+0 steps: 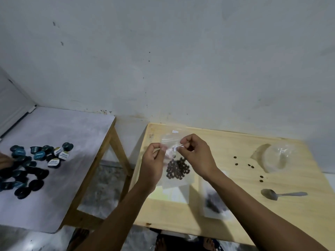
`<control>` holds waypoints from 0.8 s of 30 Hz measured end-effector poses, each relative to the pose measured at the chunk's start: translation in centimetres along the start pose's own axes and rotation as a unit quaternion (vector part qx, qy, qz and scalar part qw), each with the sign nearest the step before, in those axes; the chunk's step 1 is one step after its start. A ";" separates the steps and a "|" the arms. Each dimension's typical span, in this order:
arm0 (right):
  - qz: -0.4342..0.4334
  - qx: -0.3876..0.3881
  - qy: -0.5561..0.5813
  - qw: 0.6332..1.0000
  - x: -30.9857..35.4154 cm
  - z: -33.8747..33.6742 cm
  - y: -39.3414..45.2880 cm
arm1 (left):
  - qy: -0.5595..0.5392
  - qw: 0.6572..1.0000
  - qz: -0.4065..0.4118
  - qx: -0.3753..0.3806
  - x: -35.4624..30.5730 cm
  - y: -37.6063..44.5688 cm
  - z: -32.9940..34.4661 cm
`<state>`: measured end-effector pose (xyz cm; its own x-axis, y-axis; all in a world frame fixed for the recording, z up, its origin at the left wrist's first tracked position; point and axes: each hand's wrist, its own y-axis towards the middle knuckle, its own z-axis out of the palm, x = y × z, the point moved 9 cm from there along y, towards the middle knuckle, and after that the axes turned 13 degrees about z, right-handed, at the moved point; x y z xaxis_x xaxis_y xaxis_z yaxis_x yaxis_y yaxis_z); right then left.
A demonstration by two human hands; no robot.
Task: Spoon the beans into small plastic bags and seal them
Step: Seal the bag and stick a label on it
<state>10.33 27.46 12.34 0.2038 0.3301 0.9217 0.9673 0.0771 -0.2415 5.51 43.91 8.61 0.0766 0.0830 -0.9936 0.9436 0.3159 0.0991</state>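
A small clear plastic bag (174,180) with dark beans (177,169) in its lower half hangs above the light wooden table (181,218). My left hand (153,163) pinches the bag's top edge on the left. My right hand (195,154) pinches the same edge on the right. A metal spoon (282,194) lies on the table to the right, away from both hands. A clear plastic bowl (277,158) stands at the back right, with a few loose beans (251,166) scattered beside it.
Another bag holding beans (214,201) lies flat under my right forearm. More empty bags (170,137) lie near the wall. A second table (59,196) on the left carries several dark capsules (39,156); another person's hand (4,161) shows at its left edge.
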 end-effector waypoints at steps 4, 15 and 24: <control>0.001 -0.033 0.000 0.999 0.2 -1.2 0.2 | -0.017 1.000 -0.002 0.017 -0.3 0.2 1.4; -0.010 -0.054 -0.027 0.998 1.2 -1.8 0.3 | -0.060 0.997 0.000 0.040 -1.7 0.4 2.5; 0.041 -0.099 -0.036 0.994 0.5 -2.7 0.7 | -0.116 0.991 0.019 0.058 -3.3 0.8 2.7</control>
<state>11.49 25.13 13.51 0.2782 0.3952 0.8754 0.9602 -0.1366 -0.2435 6.87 41.29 11.85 0.1725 -0.1307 -0.9763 0.9683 0.2045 0.1437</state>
